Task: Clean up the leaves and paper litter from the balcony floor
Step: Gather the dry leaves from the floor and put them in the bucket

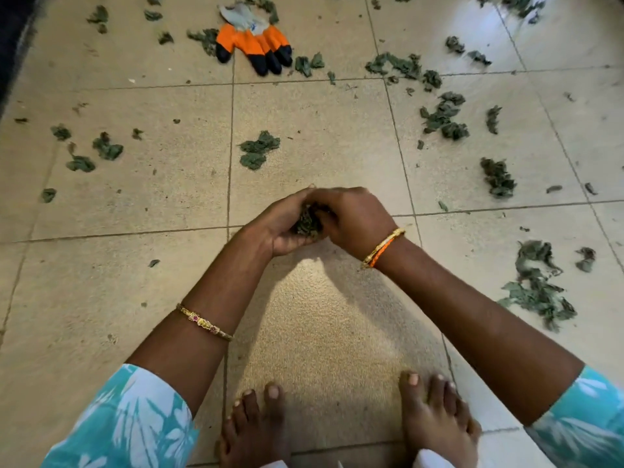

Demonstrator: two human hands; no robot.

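A clump of dry green leaves (308, 223) sits cupped between both my hands, just above the beige tiled floor (141, 204). My left hand (280, 228) curls under and around the clump from the left. From the right, my right hand (351, 217) closes over it with fingers bent. Much of the clump is hidden by my fingers. Loose leaves lie scattered over the floor: a small pile (258, 150) just beyond my hands, a cluster (442, 116) to the right, another heap (537, 292) at the near right.
A pair of orange, black-tipped work gloves (253, 42) lies on the far tiles. My bare feet (435, 417) stand at the bottom of the view. A dark edge (13, 35) runs along the far left. More leaf bits (104, 148) lie to the left.
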